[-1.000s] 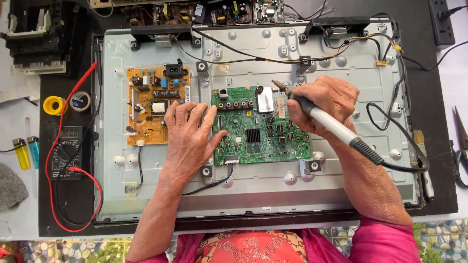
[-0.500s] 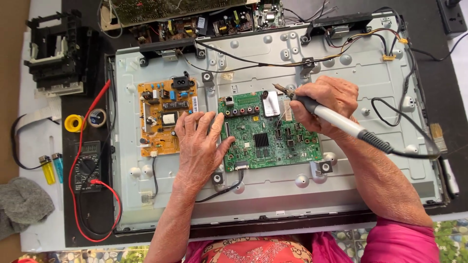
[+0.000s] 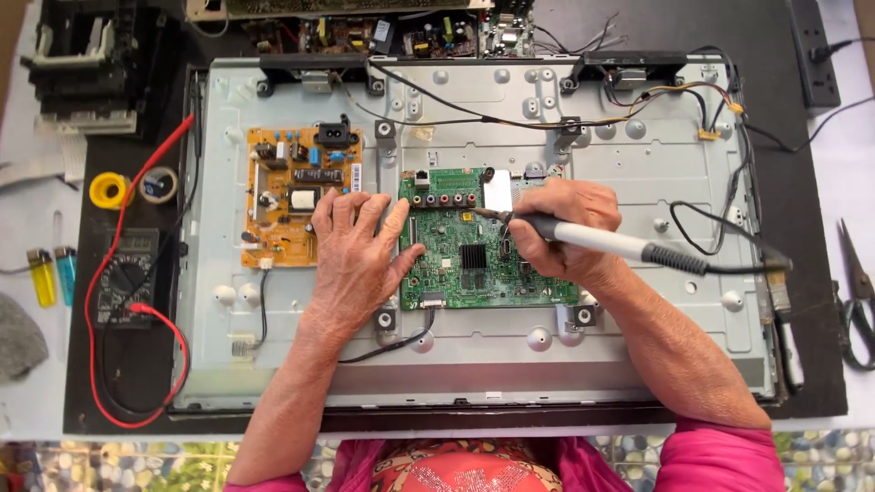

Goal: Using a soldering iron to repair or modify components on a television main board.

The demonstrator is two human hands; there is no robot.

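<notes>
The left hand [image 3: 358, 251] lies flat, fingers spread, palm down on the left edge of the green board [image 3: 474, 251] mid-panel. The right hand [image 3: 558, 228] is closed around a soldering iron [image 3: 602, 241], wrist bent inward, tip touching the board's upper middle.

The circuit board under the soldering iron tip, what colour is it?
Green, seen clearly in the head view: the circuit board lies beneath the soldering iron in the right hand.

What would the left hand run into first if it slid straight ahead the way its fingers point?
Probably the orange-brown power supply board: the left hand points up the picture, fingertips already at that board's lower right edge, beside the green main circuit board. Heights are unclear.
</notes>
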